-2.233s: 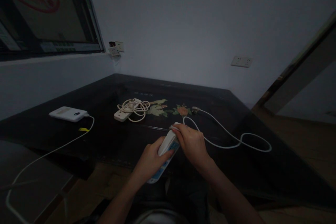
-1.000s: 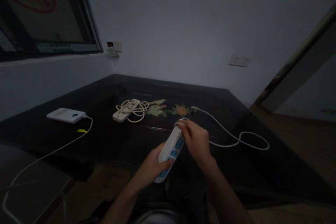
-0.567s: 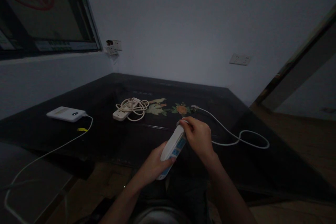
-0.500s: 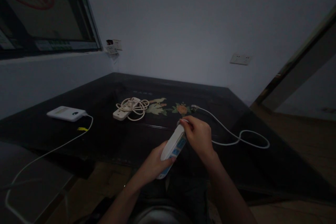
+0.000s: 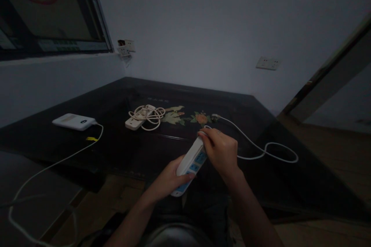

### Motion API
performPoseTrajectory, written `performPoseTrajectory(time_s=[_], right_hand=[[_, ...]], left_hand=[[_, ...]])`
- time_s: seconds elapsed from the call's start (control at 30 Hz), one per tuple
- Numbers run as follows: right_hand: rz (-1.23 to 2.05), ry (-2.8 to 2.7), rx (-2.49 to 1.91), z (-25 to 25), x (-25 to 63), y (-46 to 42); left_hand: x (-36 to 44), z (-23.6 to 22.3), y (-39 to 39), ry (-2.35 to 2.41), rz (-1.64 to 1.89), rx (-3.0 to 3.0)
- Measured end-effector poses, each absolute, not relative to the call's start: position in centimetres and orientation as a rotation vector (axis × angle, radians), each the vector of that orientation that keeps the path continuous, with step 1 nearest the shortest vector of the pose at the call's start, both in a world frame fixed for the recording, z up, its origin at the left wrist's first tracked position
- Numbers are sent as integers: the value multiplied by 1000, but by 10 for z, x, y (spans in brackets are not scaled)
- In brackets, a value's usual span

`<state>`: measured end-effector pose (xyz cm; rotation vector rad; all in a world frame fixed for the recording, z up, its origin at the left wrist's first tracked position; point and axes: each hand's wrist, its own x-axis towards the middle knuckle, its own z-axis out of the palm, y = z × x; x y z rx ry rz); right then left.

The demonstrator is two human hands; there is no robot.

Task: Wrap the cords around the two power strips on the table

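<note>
A white power strip [image 5: 189,158] with blue socket faces is held tilted above the near edge of the dark table. My left hand [image 5: 171,179] wraps round its lower part, thumb across the blue face. At the upper end, my right hand [image 5: 220,150] is closed with its fingertips pinched where the cord leaves the strip. The white cord [image 5: 246,157] runs out from behind my right hand and loops on the table at right. Its plug [image 5: 216,116] lies beside the printed flower. What exactly the right fingertips grip, cord or strip end, is partly hidden.
Another power strip [image 5: 135,123], its cord coiled on top, lies mid-table. At left a white power-bank-like device [image 5: 74,121] has a cable [image 5: 62,165] hanging over the table's [image 5: 116,150] edge, with a yellow tag [image 5: 92,139] near it. Wall sockets [image 5: 268,63] are behind.
My right hand has turned slightly, and a bend of cord now shows above its fingers. The left hand keeps its hold on the strip. The camera view has shifted a little.
</note>
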<state>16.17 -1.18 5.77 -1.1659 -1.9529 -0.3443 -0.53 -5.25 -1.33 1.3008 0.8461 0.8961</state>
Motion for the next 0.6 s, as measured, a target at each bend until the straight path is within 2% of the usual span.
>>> performPoseTrajectory(time_s=[0.13, 0.27, 0.47, 0.6], right_hand=[[-411, -1975, -1087, 60, 162, -24], [-341, -2036, -1072, 53, 167, -32], [-157, -1932, -1003, 37, 172, -38], [86, -1715, -1013, 32, 170, -43]], left_hand=[[-6, -13, -59, 804, 867, 1144], [-6, -10, -66, 733, 920, 927], [-5, 5, -75, 599, 989, 710], [-5, 13, -80, 517, 1019, 654]])
